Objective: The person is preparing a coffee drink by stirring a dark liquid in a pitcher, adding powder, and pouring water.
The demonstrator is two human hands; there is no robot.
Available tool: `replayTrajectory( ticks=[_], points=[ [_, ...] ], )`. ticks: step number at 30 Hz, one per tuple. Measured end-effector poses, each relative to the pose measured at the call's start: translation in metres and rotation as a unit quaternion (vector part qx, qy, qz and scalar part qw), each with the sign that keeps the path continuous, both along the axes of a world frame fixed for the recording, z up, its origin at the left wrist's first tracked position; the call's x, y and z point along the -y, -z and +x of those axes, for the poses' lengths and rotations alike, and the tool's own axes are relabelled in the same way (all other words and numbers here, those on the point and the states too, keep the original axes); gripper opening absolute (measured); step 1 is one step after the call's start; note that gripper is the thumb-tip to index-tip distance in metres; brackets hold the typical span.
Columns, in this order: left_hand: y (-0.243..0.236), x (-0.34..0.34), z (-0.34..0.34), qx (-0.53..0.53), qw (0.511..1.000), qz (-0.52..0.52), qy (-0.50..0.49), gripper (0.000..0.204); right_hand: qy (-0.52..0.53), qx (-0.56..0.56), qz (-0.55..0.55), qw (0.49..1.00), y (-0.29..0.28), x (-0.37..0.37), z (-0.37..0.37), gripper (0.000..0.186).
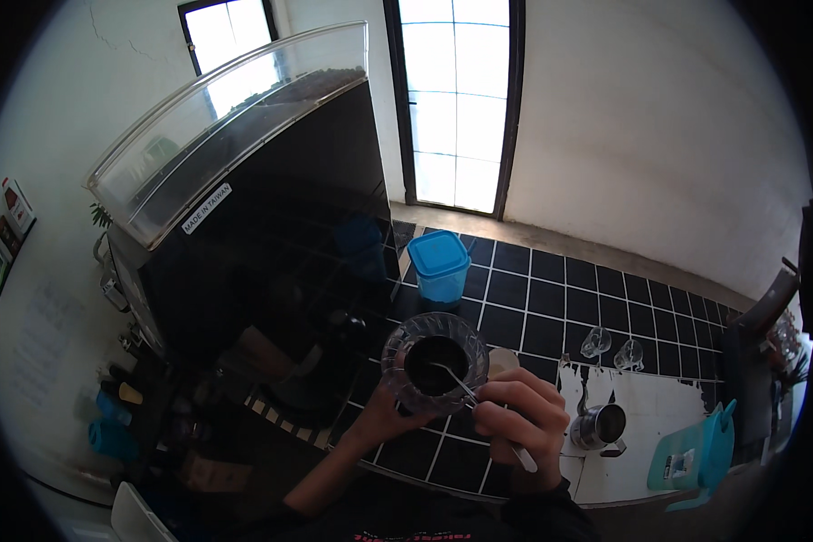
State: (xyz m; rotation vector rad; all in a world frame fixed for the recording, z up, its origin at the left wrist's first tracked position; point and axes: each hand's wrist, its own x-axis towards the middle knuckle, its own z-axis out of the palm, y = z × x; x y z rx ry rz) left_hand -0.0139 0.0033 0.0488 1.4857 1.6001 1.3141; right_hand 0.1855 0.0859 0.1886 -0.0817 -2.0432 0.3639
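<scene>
Over the black-tiled counter (452, 456), my left hand (387, 417) is closed around a clear, fluted glass bowl (397, 350) from its lower left side. Inside sits something dark (435, 369); whether it is liquid or powder I cannot tell. My right hand (524, 415) grips a metal spoon (522, 458) by the handle, which sticks out below the fingers. The spoon's other end reaches over the rim into the dark contents. A round beige object (502, 362) lies partly hidden behind the bowl and my right hand.
A container with a blue lid (441, 253) stands just beyond the bowl. To the left rises a large black machine (280, 217) with a clear hopper (235, 117). On the right are two small glasses (596, 341), a metal pitcher (596, 427) and a teal jug (691, 456).
</scene>
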Motion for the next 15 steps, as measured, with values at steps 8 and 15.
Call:
replayTrajectory(
  ticks=[8,15],
  points=[
    [0.013,0.000,-0.005,-0.007,0.999,-0.040,0.019,0.080,-0.003,0.048,0.005,0.999,0.003,-0.005,-0.007,0.028],
    [0.007,0.002,-0.002,0.021,1.000,0.001,0.014,0.079,0.017,0.044,0.074,0.996,0.002,0.002,-0.009,0.035]
  ],
)
